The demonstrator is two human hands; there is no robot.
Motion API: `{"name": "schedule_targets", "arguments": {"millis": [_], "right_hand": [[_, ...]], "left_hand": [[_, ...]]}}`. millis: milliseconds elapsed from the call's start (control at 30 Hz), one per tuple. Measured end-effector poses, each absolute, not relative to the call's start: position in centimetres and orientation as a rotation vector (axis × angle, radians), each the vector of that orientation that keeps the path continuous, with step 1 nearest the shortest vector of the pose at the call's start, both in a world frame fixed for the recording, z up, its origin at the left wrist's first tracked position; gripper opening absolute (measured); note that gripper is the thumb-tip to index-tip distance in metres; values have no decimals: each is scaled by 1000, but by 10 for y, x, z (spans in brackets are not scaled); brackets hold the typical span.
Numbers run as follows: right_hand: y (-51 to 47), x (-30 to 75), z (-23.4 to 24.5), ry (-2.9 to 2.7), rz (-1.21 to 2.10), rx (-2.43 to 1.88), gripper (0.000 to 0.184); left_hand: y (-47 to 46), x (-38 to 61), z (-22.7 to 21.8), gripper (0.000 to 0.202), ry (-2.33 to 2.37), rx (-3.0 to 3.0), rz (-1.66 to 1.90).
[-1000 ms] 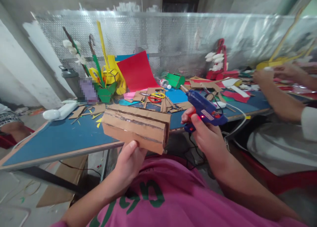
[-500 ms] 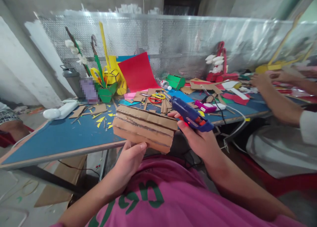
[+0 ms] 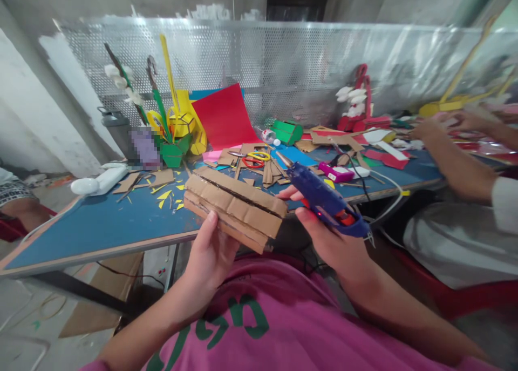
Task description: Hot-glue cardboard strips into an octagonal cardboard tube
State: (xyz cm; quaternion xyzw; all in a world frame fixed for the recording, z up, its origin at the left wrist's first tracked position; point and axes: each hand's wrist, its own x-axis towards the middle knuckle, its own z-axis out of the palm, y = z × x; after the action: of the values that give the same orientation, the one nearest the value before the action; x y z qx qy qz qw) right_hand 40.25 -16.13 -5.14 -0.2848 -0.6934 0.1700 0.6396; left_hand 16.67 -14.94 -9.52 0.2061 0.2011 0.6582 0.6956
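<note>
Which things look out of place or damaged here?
Yellow scraps lie scattered on the table, untidily. The clear bottle lies on its side, not upright. The box in the left hand has a dark lengthwise gap, perhaps an unclosed seam.

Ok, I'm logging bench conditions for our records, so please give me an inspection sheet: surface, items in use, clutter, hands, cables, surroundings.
Surface: blue tabletop, strewn with scraps.
Items in use: folded cardboard piece, dark seam along its top; blue glue gun, small red light showing.
Clutter: cardboard offcuts, yellow paper bits, purple box.
Hands: left hand holds the cardboard piece; right hand grips the glue gun.
Cables: white cable drops past the table's front edge, right side.
Surroundings: perforated metal panel behind; another person's arm at right.
</note>
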Motion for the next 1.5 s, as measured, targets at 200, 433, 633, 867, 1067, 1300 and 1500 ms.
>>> {"name": "schedule_targets", "arguments": {"millis": [200, 433, 633, 867, 1067, 1300, 1500], "right_hand": [[-162, 416, -50, -1563, 411, -661, 14], [-166, 433, -69, -1579, 516, -673, 19], [-165, 446, -74, -1576, 516, -667, 36], [-193, 465, -90, -1545, 540, -814, 47], [-208, 464, -84, -1579, 522, -844, 36], [-199, 420, -28, -1998, 275, -584, 6], [-199, 400, -17, -2021, 205, -574, 13]], "left_hand": [[-152, 163, -79, 63, 426, 433, 1375], [-157, 161, -71, 75, 387, 351, 1176], [-172, 167, -69, 86, 338, 306, 971], [-174, 174, -91, 83, 271, 219, 943], [-168, 178, -88, 69, 301, 135, 1023], [-168, 177, -83, 61, 320, 142, 1133], [-165, 173, -90, 65, 199, 192, 1134]]}}
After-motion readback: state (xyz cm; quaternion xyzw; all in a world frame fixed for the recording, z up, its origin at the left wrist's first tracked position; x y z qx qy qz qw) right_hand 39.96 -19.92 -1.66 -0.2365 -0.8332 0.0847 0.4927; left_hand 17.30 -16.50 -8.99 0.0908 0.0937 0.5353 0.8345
